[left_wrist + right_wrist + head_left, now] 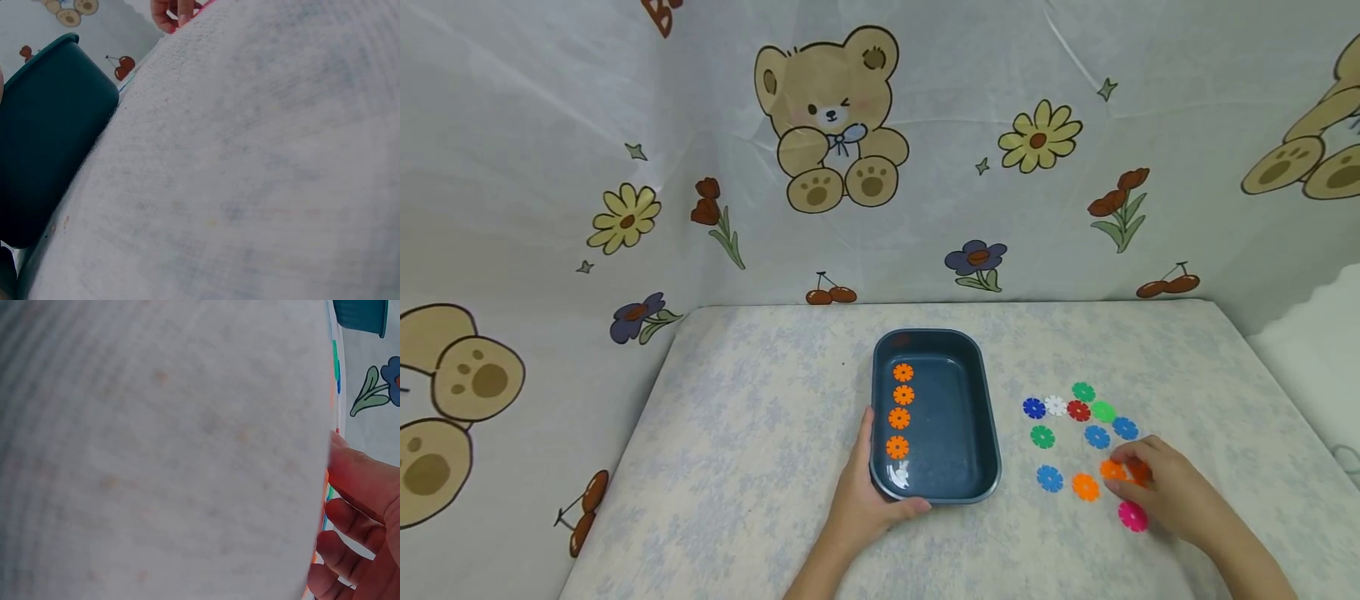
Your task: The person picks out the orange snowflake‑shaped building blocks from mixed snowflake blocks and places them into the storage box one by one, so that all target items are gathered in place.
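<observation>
A dark blue rectangular tray (936, 497) stands on the table, with a column of several orange notched plastic discs (898, 418) along its left side. My left hand (863, 504) holds the tray's near left corner, fingers along the left wall and thumb at the near edge. To the right, my right hand (1172, 492) is low over loose discs, thumb and fingers apart around an orange disc (1112, 471). Another orange disc (1139, 473) lies partly hidden under this hand. Just below it is a pink disc (1132, 516), and a third loose orange disc (1086, 487) lies to the left.
Between tray and right hand lie a light blue disc (1049, 478), a green disc (1042, 437), a dark blue disc (1033, 407), a white disc (1056, 405) and a red disc (1078, 410), among others. A patterned cloth covers the table (760, 433); a printed curtain (940, 192) hangs behind.
</observation>
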`<control>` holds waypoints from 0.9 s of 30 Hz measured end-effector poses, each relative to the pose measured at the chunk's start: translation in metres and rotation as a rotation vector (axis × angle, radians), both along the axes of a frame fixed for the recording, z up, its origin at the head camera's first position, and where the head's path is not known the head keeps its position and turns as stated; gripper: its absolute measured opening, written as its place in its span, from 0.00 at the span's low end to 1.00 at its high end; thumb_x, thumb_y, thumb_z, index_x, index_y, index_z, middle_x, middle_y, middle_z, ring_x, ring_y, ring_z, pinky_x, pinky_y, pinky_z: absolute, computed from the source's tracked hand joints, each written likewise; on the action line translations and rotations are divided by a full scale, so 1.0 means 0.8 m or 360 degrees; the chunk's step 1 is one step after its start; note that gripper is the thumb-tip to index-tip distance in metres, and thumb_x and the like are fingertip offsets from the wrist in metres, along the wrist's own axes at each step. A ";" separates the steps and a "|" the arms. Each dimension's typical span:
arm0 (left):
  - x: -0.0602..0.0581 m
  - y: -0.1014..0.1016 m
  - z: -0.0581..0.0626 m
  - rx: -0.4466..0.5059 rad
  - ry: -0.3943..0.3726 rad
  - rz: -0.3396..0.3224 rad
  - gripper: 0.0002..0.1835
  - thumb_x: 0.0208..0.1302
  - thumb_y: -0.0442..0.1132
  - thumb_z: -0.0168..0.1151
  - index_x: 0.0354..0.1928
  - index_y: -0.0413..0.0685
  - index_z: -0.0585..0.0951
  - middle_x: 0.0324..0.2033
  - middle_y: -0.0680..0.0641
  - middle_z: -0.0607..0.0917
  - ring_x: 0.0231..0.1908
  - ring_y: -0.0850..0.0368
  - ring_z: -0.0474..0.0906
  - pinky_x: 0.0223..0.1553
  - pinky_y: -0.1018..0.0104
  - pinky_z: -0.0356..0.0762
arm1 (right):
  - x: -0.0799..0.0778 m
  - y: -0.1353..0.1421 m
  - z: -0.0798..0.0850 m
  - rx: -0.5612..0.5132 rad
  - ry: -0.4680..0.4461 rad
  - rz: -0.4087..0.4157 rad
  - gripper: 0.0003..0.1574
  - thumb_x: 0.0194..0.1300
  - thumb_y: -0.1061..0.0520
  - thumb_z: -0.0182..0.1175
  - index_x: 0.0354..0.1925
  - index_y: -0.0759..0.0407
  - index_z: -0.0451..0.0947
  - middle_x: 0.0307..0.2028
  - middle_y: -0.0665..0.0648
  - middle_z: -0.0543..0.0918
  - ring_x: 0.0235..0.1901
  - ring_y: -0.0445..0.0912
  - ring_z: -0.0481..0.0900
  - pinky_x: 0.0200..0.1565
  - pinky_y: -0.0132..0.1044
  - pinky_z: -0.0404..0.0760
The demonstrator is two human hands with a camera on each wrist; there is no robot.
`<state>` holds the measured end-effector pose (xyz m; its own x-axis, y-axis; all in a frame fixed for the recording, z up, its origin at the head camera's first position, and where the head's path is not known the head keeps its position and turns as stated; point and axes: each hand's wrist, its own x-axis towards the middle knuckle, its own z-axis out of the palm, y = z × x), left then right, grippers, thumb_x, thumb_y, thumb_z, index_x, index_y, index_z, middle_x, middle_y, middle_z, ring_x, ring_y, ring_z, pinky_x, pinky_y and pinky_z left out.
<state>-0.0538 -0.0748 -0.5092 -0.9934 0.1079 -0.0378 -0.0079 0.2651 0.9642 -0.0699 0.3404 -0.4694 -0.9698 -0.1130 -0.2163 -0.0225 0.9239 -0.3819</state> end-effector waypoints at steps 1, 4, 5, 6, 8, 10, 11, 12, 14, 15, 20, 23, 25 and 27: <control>0.000 0.000 0.000 0.0004 -0.0003 0.0001 0.73 0.38 0.50 0.85 0.79 0.70 0.40 0.77 0.63 0.50 0.76 0.53 0.53 0.71 0.38 0.59 | 0.000 0.000 0.000 -0.0006 -0.0006 0.0007 0.26 0.53 0.46 0.75 0.45 0.57 0.80 0.41 0.55 0.79 0.42 0.49 0.75 0.43 0.46 0.84; 0.000 0.000 0.000 -0.0004 0.0004 0.0000 0.73 0.38 0.50 0.85 0.79 0.69 0.40 0.77 0.63 0.50 0.76 0.53 0.53 0.71 0.38 0.59 | 0.000 -0.001 0.000 -0.0032 -0.0033 0.0008 0.27 0.53 0.47 0.75 0.46 0.59 0.78 0.42 0.54 0.79 0.42 0.47 0.74 0.39 0.34 0.82; 0.000 0.000 -0.001 -0.0007 0.0007 0.0001 0.73 0.38 0.50 0.85 0.79 0.69 0.40 0.77 0.63 0.50 0.76 0.53 0.54 0.70 0.38 0.60 | 0.001 -0.001 0.000 -0.0046 -0.0056 0.0001 0.28 0.54 0.46 0.75 0.47 0.59 0.77 0.41 0.54 0.79 0.41 0.47 0.74 0.37 0.31 0.80; 0.000 -0.001 -0.001 -0.0011 0.0010 0.0001 0.73 0.38 0.50 0.85 0.79 0.69 0.40 0.77 0.63 0.50 0.76 0.53 0.54 0.70 0.38 0.60 | 0.001 -0.002 0.001 -0.0066 -0.0078 -0.0004 0.29 0.54 0.46 0.74 0.48 0.60 0.77 0.41 0.53 0.79 0.41 0.46 0.74 0.36 0.28 0.79; 0.000 -0.001 -0.001 -0.0020 0.0017 0.0001 0.74 0.38 0.50 0.85 0.79 0.69 0.40 0.78 0.62 0.50 0.76 0.52 0.54 0.70 0.38 0.60 | 0.002 -0.004 0.003 -0.0089 -0.0114 -0.0017 0.30 0.56 0.45 0.73 0.50 0.59 0.76 0.41 0.52 0.80 0.40 0.45 0.74 0.33 0.25 0.77; 0.000 -0.001 -0.001 -0.0016 0.0011 0.0003 0.73 0.38 0.50 0.85 0.79 0.69 0.40 0.77 0.63 0.50 0.76 0.53 0.54 0.70 0.38 0.60 | 0.002 -0.006 0.005 -0.0090 -0.0140 -0.0037 0.31 0.56 0.43 0.73 0.51 0.58 0.77 0.40 0.51 0.80 0.38 0.45 0.74 0.32 0.25 0.76; 0.000 0.000 -0.001 -0.0016 0.0011 0.0001 0.73 0.38 0.50 0.85 0.79 0.69 0.40 0.78 0.63 0.50 0.76 0.53 0.54 0.70 0.38 0.60 | 0.002 -0.007 0.006 -0.0089 -0.0144 -0.0043 0.32 0.56 0.42 0.73 0.52 0.58 0.78 0.39 0.51 0.81 0.38 0.45 0.73 0.31 0.26 0.76; 0.000 0.000 -0.001 -0.0014 0.0012 0.0000 0.73 0.38 0.50 0.85 0.79 0.69 0.40 0.78 0.63 0.50 0.76 0.53 0.54 0.71 0.38 0.59 | 0.002 -0.008 0.007 -0.0081 -0.0137 -0.0051 0.32 0.55 0.42 0.73 0.52 0.58 0.79 0.39 0.50 0.81 0.38 0.45 0.73 0.31 0.25 0.76; 0.000 0.000 0.000 -0.0014 0.0018 -0.0003 0.74 0.38 0.50 0.85 0.79 0.69 0.40 0.78 0.62 0.50 0.76 0.52 0.54 0.71 0.38 0.59 | 0.003 -0.009 0.008 -0.0047 -0.0105 -0.0067 0.33 0.54 0.41 0.74 0.52 0.57 0.80 0.38 0.49 0.81 0.37 0.44 0.73 0.30 0.26 0.75; 0.000 0.000 0.000 -0.0012 0.0014 -0.0002 0.74 0.38 0.50 0.85 0.79 0.69 0.40 0.78 0.62 0.50 0.76 0.53 0.53 0.71 0.38 0.59 | 0.004 -0.009 0.008 -0.0032 -0.0087 -0.0070 0.33 0.53 0.40 0.74 0.52 0.56 0.81 0.37 0.49 0.81 0.36 0.44 0.72 0.30 0.26 0.74; 0.001 0.001 0.000 -0.0003 0.0000 0.0004 0.73 0.37 0.50 0.85 0.79 0.70 0.40 0.77 0.63 0.50 0.76 0.53 0.53 0.71 0.38 0.58 | 0.007 -0.010 0.008 0.0030 -0.0022 -0.0057 0.33 0.51 0.38 0.74 0.51 0.54 0.84 0.31 0.47 0.78 0.31 0.43 0.69 0.26 0.28 0.68; 0.001 0.001 0.001 0.0005 -0.0007 0.0005 0.73 0.38 0.50 0.85 0.79 0.70 0.41 0.77 0.64 0.50 0.76 0.53 0.53 0.71 0.38 0.59 | 0.008 -0.010 0.008 0.0053 -0.0010 -0.0049 0.35 0.51 0.37 0.74 0.52 0.55 0.84 0.29 0.47 0.76 0.30 0.42 0.67 0.25 0.29 0.65; 0.001 0.001 0.001 0.0008 -0.0006 0.0005 0.73 0.38 0.50 0.85 0.79 0.70 0.41 0.77 0.64 0.51 0.76 0.53 0.53 0.71 0.38 0.59 | 0.009 -0.010 0.008 0.0060 -0.0003 -0.0047 0.35 0.51 0.38 0.74 0.52 0.56 0.85 0.29 0.48 0.76 0.30 0.43 0.67 0.24 0.29 0.65; 0.001 0.001 0.001 0.0006 0.0000 0.0002 0.73 0.38 0.50 0.85 0.79 0.70 0.40 0.77 0.64 0.50 0.76 0.53 0.53 0.71 0.38 0.59 | 0.009 -0.009 0.008 0.0058 -0.0001 -0.0048 0.34 0.51 0.39 0.75 0.52 0.56 0.85 0.29 0.48 0.77 0.31 0.43 0.68 0.25 0.28 0.65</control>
<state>-0.0529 -0.0743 -0.5088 -0.9936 0.1066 -0.0372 -0.0081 0.2614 0.9652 -0.0628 0.3331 -0.4633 -0.9725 -0.0757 -0.2204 0.0059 0.9374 -0.3481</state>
